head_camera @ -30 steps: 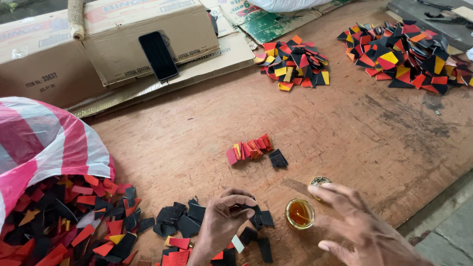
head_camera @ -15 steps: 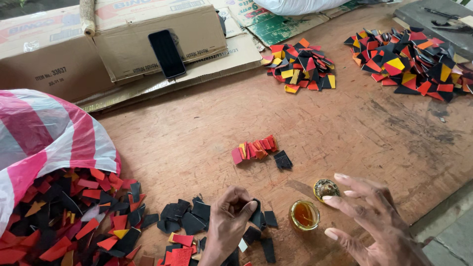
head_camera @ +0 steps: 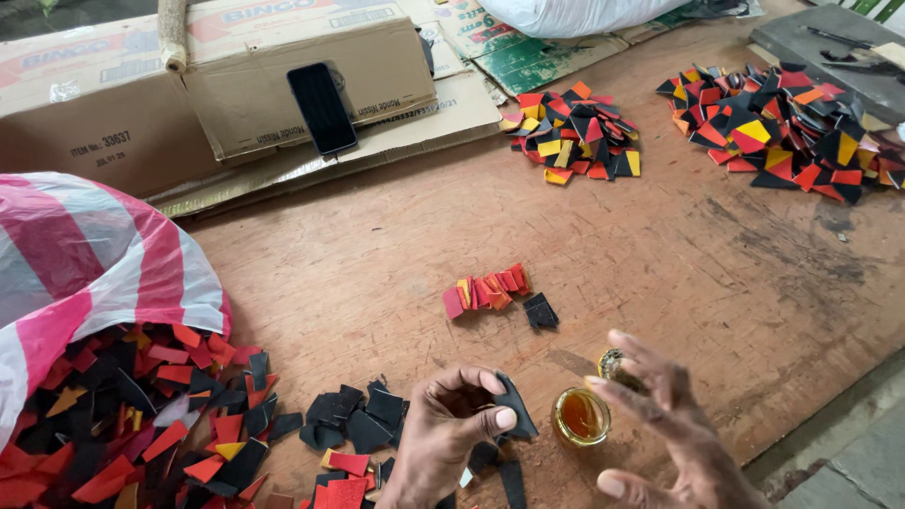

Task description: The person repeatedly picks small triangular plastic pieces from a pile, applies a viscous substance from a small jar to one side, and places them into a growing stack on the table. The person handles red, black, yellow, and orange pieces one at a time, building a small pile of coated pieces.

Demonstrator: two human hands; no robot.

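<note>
My left hand pinches a small black piece between thumb and fingers, low in the middle of the head view. My right hand hovers with spread fingers just right of a small open tin of amber glue, its fingertips close to the tin's lid. A short overlapped row of red and orange pieces lies on the wooden board, with one black piece beside it. More loose black pieces lie left of my left hand.
A pink-and-white striped plastic bag spills red, black and yellow pieces at the left. Two piles of coloured pieces lie at the far side. A black phone leans on cardboard boxes. A white sack lies behind.
My left hand has lifted a black piece off the pile. My right hand has stayed beside the glue tin, fingers spreading. The camera has shifted slightly.
</note>
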